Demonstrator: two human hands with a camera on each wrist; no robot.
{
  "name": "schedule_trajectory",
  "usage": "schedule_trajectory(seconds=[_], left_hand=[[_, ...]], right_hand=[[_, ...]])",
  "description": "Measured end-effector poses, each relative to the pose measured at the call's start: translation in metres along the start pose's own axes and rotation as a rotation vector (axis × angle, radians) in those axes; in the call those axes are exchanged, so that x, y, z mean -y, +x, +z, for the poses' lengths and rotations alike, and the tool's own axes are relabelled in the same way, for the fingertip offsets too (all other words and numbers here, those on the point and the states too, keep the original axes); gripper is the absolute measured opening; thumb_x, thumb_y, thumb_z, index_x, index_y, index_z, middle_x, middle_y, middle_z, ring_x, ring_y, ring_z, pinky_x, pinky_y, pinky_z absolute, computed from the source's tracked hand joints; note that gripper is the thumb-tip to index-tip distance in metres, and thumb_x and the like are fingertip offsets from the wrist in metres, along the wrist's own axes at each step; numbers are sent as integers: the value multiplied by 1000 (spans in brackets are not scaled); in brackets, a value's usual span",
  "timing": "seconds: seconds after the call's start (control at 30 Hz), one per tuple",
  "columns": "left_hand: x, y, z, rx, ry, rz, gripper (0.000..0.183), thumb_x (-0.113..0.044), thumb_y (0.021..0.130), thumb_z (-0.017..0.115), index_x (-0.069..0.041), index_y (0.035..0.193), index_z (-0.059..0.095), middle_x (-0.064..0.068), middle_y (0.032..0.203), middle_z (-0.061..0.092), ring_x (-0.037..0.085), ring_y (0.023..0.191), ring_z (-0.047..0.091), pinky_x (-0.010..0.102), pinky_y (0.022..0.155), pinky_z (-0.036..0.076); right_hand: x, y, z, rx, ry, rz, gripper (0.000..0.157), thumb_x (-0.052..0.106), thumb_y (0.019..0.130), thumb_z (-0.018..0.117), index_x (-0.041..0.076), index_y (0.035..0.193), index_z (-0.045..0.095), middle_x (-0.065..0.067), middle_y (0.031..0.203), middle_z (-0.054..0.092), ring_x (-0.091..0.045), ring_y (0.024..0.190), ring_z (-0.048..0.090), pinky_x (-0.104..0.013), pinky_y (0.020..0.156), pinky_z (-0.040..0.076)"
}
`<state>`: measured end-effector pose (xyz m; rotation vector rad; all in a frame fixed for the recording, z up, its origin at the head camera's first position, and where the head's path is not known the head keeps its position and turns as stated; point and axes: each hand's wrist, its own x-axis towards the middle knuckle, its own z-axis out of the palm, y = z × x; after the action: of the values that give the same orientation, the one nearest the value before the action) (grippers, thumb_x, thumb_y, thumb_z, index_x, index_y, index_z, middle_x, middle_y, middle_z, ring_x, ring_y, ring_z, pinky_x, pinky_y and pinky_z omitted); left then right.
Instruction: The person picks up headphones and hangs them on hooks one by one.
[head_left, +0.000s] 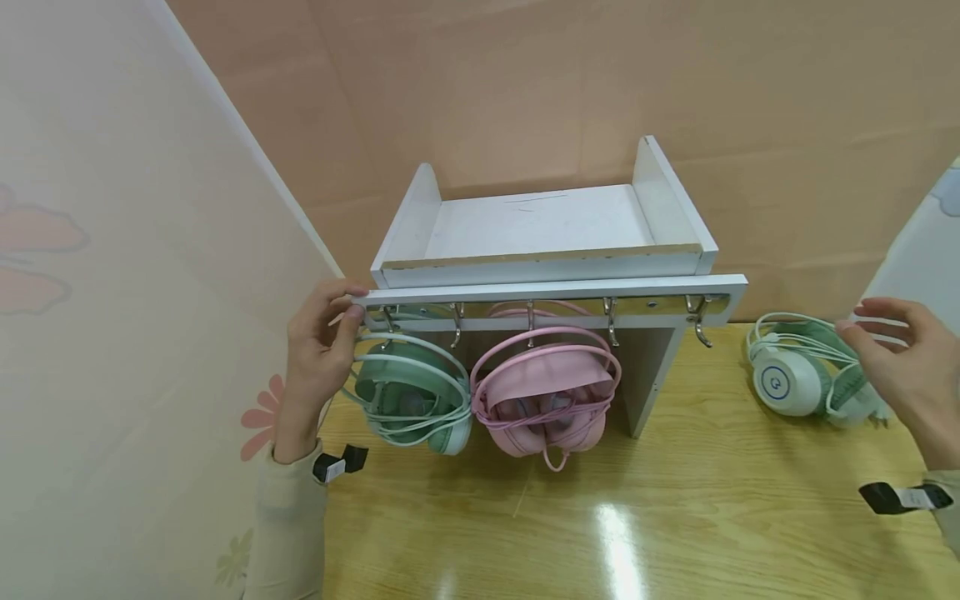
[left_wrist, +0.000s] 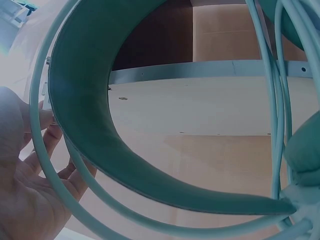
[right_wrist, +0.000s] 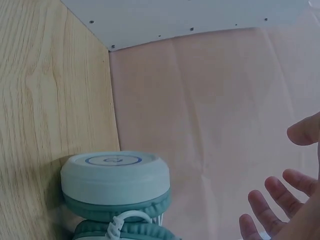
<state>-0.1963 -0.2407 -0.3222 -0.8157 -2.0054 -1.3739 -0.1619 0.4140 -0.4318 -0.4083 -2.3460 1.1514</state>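
Note:
My left hand [head_left: 318,350] pinches the left end of the white hook rail [head_left: 480,293] between thumb and fingers. Just beside it, green headphones [head_left: 412,367] with pale wire bands and a bundled cord hang at the rail; their padded headband [left_wrist: 82,75] crosses the left wrist view in front of that hand. Pink headphones [head_left: 547,375] hang to their right, near the rail's middle. At the far right, my right hand [head_left: 911,358] is held with fingers parted and nothing in them. It is close to white-and-green headphones [head_left: 787,379] lying on the wooden table.
A white shelf unit [head_left: 540,221] with raised sides stands behind the rail, against a brown paper backing [head_left: 525,92]. Metal hooks [head_left: 611,321] line the rail. A pale flowered panel [head_left: 135,333] rises on the left. The wooden table [head_left: 540,542] stretches in front.

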Motion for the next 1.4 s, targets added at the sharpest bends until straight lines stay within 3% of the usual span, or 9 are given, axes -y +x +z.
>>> schedule_trajectory(seconds=[0.23, 0.63, 0.83, 1.0, 1.1, 1.2, 1.3, 1.33, 1.4], left_hand=[[1, 0, 0, -4, -11, -2, 21, 15, 102, 54, 13, 122, 63, -7, 120, 67, 14, 100, 70, 18, 78, 60], [2, -1, 0, -1, -9, 4, 21, 15, 102, 54, 14, 121, 63, -7, 120, 67, 12, 99, 70, 18, 76, 59], [1, -1, -1, -4, 3, -10, 21, 14, 103, 55, 13, 122, 63, -8, 121, 67, 14, 100, 71, 19, 74, 58], [1, 0, -1, -3, 8, -11, 22, 14, 103, 55, 12, 123, 63, -7, 122, 67, 20, 102, 72, 18, 80, 60], [1, 0, -1, -4, 11, -3, 23, 15, 102, 55, 12, 123, 64, -5, 121, 68, 23, 102, 72, 18, 83, 61], [1, 1, -1, -4, 12, 0, 23, 15, 102, 54, 12, 123, 63, -5, 120, 67, 23, 102, 72, 18, 83, 61], [0, 1, -1, 0, 8, -5, 22, 14, 102, 55, 12, 123, 63, -4, 120, 67, 20, 104, 72, 19, 84, 62], [0, 0, -1, 0, 7, -7, 22, 14, 102, 55, 12, 123, 63, -5, 120, 67, 18, 104, 72, 19, 84, 62], [0, 0, -1, 0, 6, -8, 22, 14, 102, 55, 12, 122, 63, -5, 120, 67, 15, 105, 72, 19, 85, 62]], right_hand=[[-16, 10, 0, 37, -82, 84, 54, 39, 107, 59, 29, 158, 45, 43, 111, 35, 20, 104, 35, -7, 71, 32], [-45, 27, -3, 62, 25, 157, 37, 35, 105, 62, 54, 130, 42, 41, 106, 39, 20, 102, 39, -1, 69, 33], [-51, 31, -2, 71, -37, 187, 46, 42, 106, 59, 44, 148, 40, 42, 105, 33, 20, 104, 37, -6, 68, 33], [-57, 35, -2, 81, -59, 226, 56, 43, 106, 57, 33, 157, 38, 43, 106, 30, 19, 102, 35, -9, 70, 33], [-59, 38, -2, 81, -96, 257, 63, 42, 106, 55, 18, 162, 38, 35, 119, 37, 4, 114, 47, -12, 73, 33], [-61, 40, 0, 91, -144, 287, 74, 41, 107, 51, 1, 166, 30, 1, 146, 51, -30, 142, 50, -20, 80, 37], [-64, 43, 2, 111, -162, 304, 76, 39, 108, 49, -5, 165, 24, -28, 166, 34, -51, 154, 33, -42, 98, 48], [-65, 43, 2, 120, -161, 303, 76, 38, 109, 48, -6, 165, 22, -32, 171, 22, -55, 155, 28, -52, 105, 47], [-68, 44, 3, 132, -152, 299, 77, 36, 109, 48, -7, 165, 19, -34, 172, 19, -59, 155, 25, -68, 116, 39]])
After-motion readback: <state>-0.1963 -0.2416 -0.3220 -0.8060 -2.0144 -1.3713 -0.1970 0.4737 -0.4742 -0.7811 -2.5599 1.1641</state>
